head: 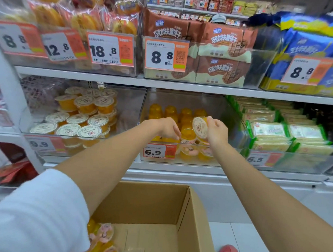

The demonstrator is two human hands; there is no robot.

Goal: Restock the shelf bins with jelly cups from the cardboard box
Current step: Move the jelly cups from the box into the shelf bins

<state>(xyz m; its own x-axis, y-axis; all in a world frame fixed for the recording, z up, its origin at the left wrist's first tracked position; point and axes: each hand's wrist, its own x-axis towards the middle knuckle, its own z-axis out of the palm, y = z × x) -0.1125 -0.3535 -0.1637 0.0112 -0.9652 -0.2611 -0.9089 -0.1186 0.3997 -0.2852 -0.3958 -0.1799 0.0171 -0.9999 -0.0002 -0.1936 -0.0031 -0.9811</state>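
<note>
Shop shelving (164, 85) ahead: your right hand (217, 134) grips a jelly cup (200, 127) tipped sideways, lid facing you, just above the middle bin (182, 99). Your left hand (167, 127) curls beside it, grip unclear.

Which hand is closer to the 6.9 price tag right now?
Left. The left hand is just above the 6.9 price tag; the right hand, holding a jelly cup, is farther right.
</note>
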